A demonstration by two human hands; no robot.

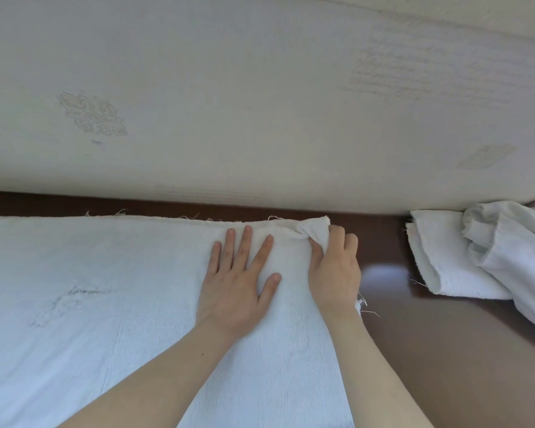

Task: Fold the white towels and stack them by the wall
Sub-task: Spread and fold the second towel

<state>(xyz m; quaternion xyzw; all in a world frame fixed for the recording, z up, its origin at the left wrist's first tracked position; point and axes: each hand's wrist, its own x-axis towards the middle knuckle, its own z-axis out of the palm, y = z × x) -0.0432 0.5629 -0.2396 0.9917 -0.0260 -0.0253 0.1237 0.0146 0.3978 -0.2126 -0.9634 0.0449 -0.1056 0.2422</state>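
Head view, spread towel: a white towel (pixel 105 288) lies flat over the left and middle of the dark table (pixel 430 350). Its frayed far edge runs along the table's far edge, just below the wall (pixel 260 103).
Left hand: the left hand (pixel 238 282) lies flat with fingers straight and spread, pressing the towel near its far right corner.
Right hand: the right hand (pixel 334 267) has its fingers curled round that corner, which is bunched in its grip. It sits just beside the left hand.
Second towel: a crumpled towel (pixel 476 257) lies at the table's far right, close against the wall, heaped rather than folded.
Progress: early, by my judgement. No neat stack shows by the wall. The spread towel looks unfolded, though it may already be doubled, as its layers are hard to tell.
Left to do: fold the spread towel, then fold the crumpled one and stack both by the wall.
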